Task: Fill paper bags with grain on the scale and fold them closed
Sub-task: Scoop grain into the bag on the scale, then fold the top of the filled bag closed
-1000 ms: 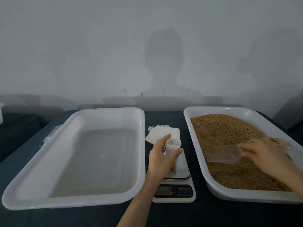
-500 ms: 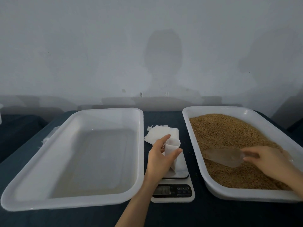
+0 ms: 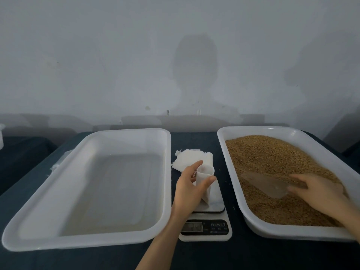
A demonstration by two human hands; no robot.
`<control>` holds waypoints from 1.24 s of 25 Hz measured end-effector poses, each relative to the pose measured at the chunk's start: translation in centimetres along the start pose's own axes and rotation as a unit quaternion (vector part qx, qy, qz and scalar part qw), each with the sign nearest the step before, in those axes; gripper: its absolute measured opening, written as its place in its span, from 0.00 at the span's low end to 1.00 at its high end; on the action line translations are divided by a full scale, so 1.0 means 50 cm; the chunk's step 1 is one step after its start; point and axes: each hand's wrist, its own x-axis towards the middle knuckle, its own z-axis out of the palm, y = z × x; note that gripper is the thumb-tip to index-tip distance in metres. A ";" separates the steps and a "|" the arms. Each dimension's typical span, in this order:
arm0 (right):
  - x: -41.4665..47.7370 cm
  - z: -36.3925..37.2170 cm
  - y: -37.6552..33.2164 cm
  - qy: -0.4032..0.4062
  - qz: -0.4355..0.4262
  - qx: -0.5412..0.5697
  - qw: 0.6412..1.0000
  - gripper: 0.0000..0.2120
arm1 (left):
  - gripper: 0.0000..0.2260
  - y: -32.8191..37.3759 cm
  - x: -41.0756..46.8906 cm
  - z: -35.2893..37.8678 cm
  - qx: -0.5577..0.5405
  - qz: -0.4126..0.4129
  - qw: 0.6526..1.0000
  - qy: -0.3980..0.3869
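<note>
In the head view, a small white paper bag [image 3: 206,193] is held upright on the platform of a digital kitchen scale [image 3: 206,229]. The bag is gripped by the left hand [image 3: 190,185], with the thumb and fingers curled round its upper part, and its mouth is kept open in a rounded shape. The scale is set on the dark surface [image 3: 214,256] between two white plastic trays.

The right-hand tray [image 3: 231,172] is filled with brown grain [image 3: 272,156]. A clear plastic scoop [image 3: 263,183] is laid low on the grain, its tip pointed towards the scale, and its handle end is gripped by the right hand [image 3: 319,191] with curled fingers.

A stack of flat paper bags [image 3: 187,156] is seen just behind the scale. The left-hand tray [image 3: 124,131] is placed beside the left hand.
</note>
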 end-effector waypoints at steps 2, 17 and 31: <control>-0.019 -0.007 -0.049 0.088 -0.031 0.041 0.995 0.22 | 0.15 0.002 -0.004 -0.001 -0.029 0.001 1.000 0.009; -0.040 0.080 -0.315 0.031 -0.223 0.184 0.957 0.08 | 0.13 0.007 -0.012 0.013 -0.015 0.006 0.993 0.118; -0.010 0.040 -0.299 0.036 -0.232 0.249 0.940 0.02 | 0.06 0.099 0.021 -0.096 0.286 0.051 0.957 -0.009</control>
